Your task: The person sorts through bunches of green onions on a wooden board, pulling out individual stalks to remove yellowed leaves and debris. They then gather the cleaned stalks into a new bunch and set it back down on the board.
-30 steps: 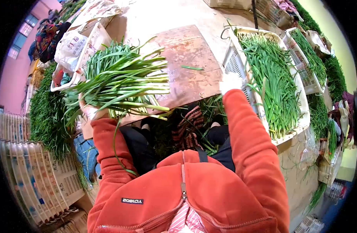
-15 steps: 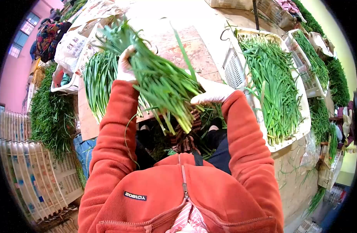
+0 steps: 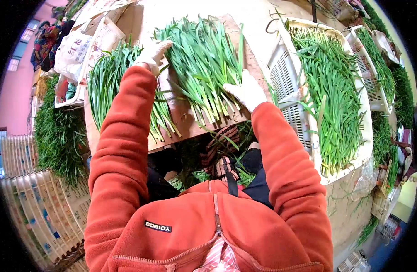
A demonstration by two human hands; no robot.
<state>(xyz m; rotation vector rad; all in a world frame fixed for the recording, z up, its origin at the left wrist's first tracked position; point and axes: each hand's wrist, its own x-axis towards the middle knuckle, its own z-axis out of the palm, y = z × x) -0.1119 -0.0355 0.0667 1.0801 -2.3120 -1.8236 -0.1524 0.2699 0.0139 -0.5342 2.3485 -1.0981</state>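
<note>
Through the head camera I have the main green bunch [image 3: 204, 63] at 12 o'clock, spread flat on the worktop [image 3: 254, 61]. Its leaf tips fan out toward 12, and its pale stem ends point toward 5, close to the near edge.

My left hand [image 3: 154, 53] is at 11 o'clock, against the bunch's left side. Its fingers are extended and open, the tips touching the leaves. My right hand [image 3: 248, 92] is at 1 o'clock, beside the right side toward the stem end. I see its thumb apart from the other fingers, the thumb reaching in over the stems and the rest pointing toward 12 along the side; it is not closed around anything.

At 10 o'clock a second bunch [image 3: 109, 75] lies on the same worktop, partly hidden from me by the left sleeve [image 3: 122, 131], its stem ends showing to the right of that sleeve. Farther out at 10, I make out a white bag [image 3: 73, 51] at a white basket [image 3: 99, 43].

Between 2 and 3 o'clock sits a white crate [image 3: 285, 68] filled with long greens [image 3: 333, 97]; another filled crate [image 3: 360, 59] stands beyond it at 2. A dark green heap [image 3: 59, 136] hangs at 9, and slatted crates [image 3: 43, 204] are stacked at 8.
</note>
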